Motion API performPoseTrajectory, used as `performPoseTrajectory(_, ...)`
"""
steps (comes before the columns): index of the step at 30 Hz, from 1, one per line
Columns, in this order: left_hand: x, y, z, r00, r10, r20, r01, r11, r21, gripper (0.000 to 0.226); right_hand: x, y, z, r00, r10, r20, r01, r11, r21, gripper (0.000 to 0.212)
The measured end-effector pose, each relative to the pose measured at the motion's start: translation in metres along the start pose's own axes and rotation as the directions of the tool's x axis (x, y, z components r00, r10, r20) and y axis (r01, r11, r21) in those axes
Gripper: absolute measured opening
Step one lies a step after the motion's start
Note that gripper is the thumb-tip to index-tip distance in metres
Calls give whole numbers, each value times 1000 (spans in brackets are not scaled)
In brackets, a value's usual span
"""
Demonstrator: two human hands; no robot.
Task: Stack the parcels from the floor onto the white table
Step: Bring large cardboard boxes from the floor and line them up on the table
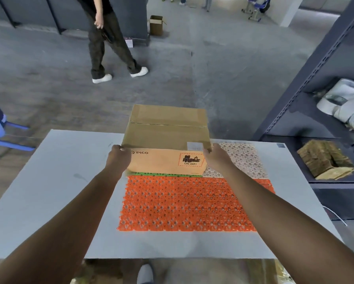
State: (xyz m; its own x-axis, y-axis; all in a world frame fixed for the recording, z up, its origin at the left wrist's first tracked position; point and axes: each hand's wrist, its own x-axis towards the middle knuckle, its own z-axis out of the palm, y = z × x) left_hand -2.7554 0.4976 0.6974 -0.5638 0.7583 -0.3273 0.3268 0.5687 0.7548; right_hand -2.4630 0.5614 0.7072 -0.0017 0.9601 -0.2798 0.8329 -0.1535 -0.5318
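White table (59, 181), orange lattice mat (182, 203), pale mat (241, 160) adjoining, green mat strip (163, 174) behind

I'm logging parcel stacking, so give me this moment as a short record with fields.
Parcel: cardboard box, closed, PICO print and UN 3481 label facing the camera
Position: far side of the white table, at the green mat; contact unclear
Left hand: grips the box's near left top corner
Right hand: grips its near right top corner
Also on table: orange mat, pale mat
Nearby: shelving at right, a person walking beyond
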Motion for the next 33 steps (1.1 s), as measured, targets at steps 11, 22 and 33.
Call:
performPoseTrajectory(11, -175, -55, 54, 978, -78, -193, 85, 996, 30, 50, -77, 59, 2, 941, -221, 257, 210, 975, 70, 53)
performPoseTrajectory(22, -361, -205, 4, 840, -393, -375, 386, 918, -97, 45, -226, 37, 109, 640, -520, 566, 560, 820, 120, 49)
performPoseTrajectory(33, -553, -370, -46, 610, -641, -466, 577, 762, -293, 44, -422, 45, 225, 313, -517, 797, 775, 624, 100, 57)
